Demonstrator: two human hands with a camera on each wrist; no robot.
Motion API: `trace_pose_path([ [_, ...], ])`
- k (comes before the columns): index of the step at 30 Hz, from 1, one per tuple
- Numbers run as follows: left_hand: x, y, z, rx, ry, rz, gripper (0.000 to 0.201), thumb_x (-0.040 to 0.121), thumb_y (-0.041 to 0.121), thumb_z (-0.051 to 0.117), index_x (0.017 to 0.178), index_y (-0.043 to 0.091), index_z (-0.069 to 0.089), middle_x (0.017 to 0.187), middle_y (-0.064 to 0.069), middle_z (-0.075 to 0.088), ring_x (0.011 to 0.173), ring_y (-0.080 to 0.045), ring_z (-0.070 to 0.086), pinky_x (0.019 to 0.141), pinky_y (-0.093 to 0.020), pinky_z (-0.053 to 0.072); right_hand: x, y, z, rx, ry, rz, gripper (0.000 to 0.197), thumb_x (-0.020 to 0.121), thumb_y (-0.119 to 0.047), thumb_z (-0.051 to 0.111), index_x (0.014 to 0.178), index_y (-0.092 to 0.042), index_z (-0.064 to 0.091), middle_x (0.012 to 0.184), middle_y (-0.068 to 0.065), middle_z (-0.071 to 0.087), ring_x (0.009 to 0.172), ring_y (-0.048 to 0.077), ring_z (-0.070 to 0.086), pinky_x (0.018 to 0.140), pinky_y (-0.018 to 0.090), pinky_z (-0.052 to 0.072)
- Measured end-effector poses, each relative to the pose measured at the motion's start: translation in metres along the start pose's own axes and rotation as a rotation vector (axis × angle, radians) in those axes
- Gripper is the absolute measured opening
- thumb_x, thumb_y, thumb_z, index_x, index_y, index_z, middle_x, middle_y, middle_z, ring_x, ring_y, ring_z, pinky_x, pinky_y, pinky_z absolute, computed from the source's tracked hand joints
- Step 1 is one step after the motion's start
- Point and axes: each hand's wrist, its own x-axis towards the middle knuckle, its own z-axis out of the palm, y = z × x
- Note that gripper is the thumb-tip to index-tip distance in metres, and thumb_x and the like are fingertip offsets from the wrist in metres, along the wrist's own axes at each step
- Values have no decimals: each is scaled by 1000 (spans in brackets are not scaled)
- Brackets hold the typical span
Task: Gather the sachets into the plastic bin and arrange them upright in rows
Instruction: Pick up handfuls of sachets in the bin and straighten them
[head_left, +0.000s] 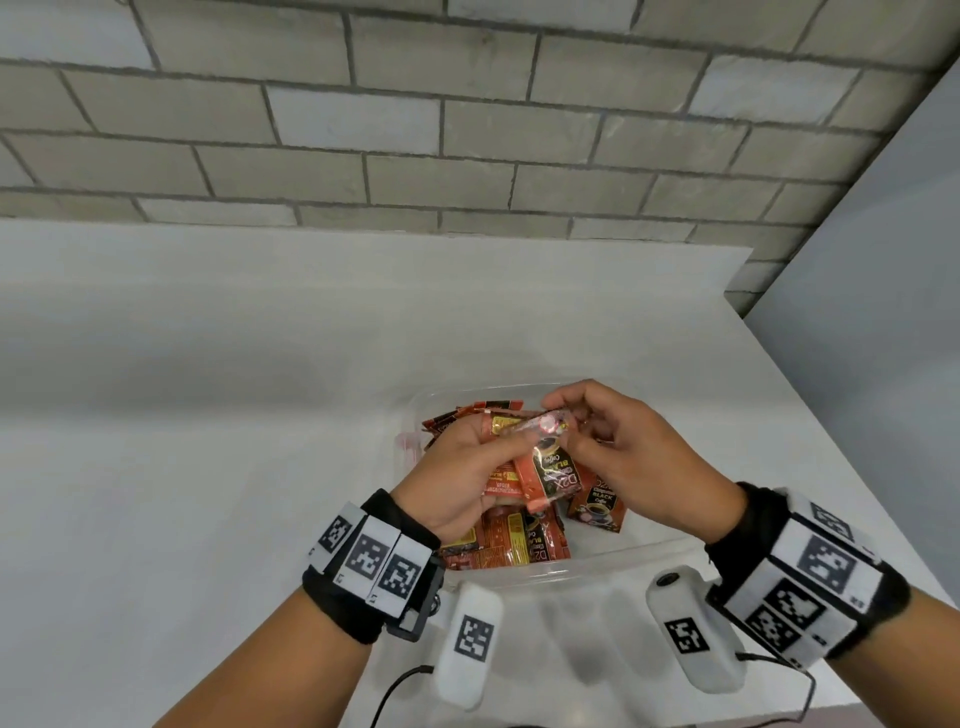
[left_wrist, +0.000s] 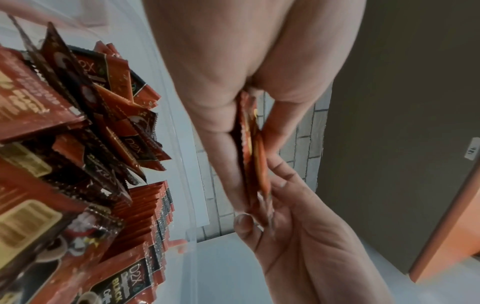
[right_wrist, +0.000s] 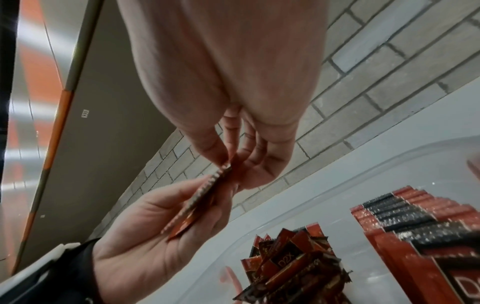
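Note:
Over the clear plastic bin (head_left: 613, 564) my left hand (head_left: 483, 457) grips a small stack of red-and-black coffee sachets (head_left: 550, 473). My right hand (head_left: 582, 421) pinches the top end of that stack between thumb and fingers. In the left wrist view the held sachets (left_wrist: 253, 144) show edge-on between my left fingers (left_wrist: 223, 148), with the right hand (left_wrist: 285, 236) beyond them. In the right wrist view the held stack (right_wrist: 205, 195) runs from the right fingertips (right_wrist: 218, 152) down into the left palm (right_wrist: 155, 216). Inside the bin stand a neat upright row (right_wrist: 415, 216) and a loose pile (right_wrist: 291, 267).
The bin sits on a white table (head_left: 208, 415) against a grey brick wall (head_left: 415, 130). The table's right edge (head_left: 831, 441) lies close to the bin. Thin black cables (head_left: 395, 686) trail from my wrist units near the front edge.

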Motion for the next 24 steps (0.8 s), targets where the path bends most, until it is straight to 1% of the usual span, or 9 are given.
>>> trace_pose_path([
  [3, 3, -3, -1, 1, 41, 59, 15, 93, 3, 51, 98, 6, 64, 87, -7, 73, 77, -16, 69, 65, -29, 58, -4, 3, 1, 162, 41, 119, 33, 87, -14, 66, 116, -24, 52, 94, 0, 60, 70, 13, 61, 62, 28, 53],
  [5, 5, -3, -2, 7, 58, 86, 16, 93, 2, 50, 99, 7, 64, 87, -5, 73, 79, -15, 70, 67, -27, 57, -8, 6, 2, 303, 23, 230, 31, 85, -8, 68, 112, -13, 53, 94, 8, 62, 69, 17, 64, 58, 29, 56],
  [6, 5, -3, -2, 5, 62, 93, 16, 93, 2, 50, 102, 7, 63, 90, -6, 73, 82, -16, 69, 70, -29, 57, -10, 8, 1, 349, 23, 255, 27, 84, -2, 67, 107, -9, 53, 86, 9, 62, 66, 20, 64, 56, 30, 56],
  [8, 6, -4, -2, -10, 63, 91, 19, 91, 2, 52, 107, 7, 62, 96, -7, 72, 88, -19, 68, 79, -34, 56, -10, 12, 0, 379, 70, 265, 19, 85, 5, 63, 99, -7, 56, 73, 5, 59, 61, 19, 61, 54, 31, 56],
  [11, 6, -6, 1, -31, 53, 89, 19, 91, 1, 51, 103, 10, 62, 94, -7, 72, 86, -18, 68, 85, -37, 54, -6, 14, -1, 421, 184, 263, 15, 88, 2, 60, 99, -9, 59, 74, 3, 60, 62, 15, 59, 54, 28, 52],
  [14, 6, -8, 4, -56, 49, 103, 20, 94, -1, 47, 103, 9, 61, 96, -9, 71, 86, -19, 68, 83, -36, 55, -7, 16, 5, 427, 101, 271, 21, 87, -5, 63, 107, -7, 57, 80, 7, 64, 66, 16, 62, 60, 31, 54],
  [18, 4, -8, 3, -64, 31, 102, 20, 94, 1, 46, 104, 9, 62, 96, -11, 71, 88, -21, 68, 84, -38, 55, -9, 17, 4, 436, 64, 264, 17, 89, -4, 61, 105, -4, 55, 68, 5, 64, 64, 17, 62, 61, 29, 55],
  [22, 1, -4, -10, -136, 63, 86, 24, 86, 11, 55, 108, 11, 62, 93, -11, 72, 76, -20, 69, 69, -31, 58, -5, 14, -14, 424, 138, 265, 9, 91, -1, 55, 95, -9, 53, 71, 6, 59, 62, 14, 60, 58, 28, 57],
  [24, -1, -1, -21, -173, 95, 100, 36, 82, 16, 56, 117, 11, 62, 90, -13, 70, 71, -20, 68, 63, -29, 58, -5, 19, -28, 227, 118, 250, 8, 92, -3, 56, 97, -10, 54, 75, 11, 59, 63, 20, 61, 63, 37, 56],
])
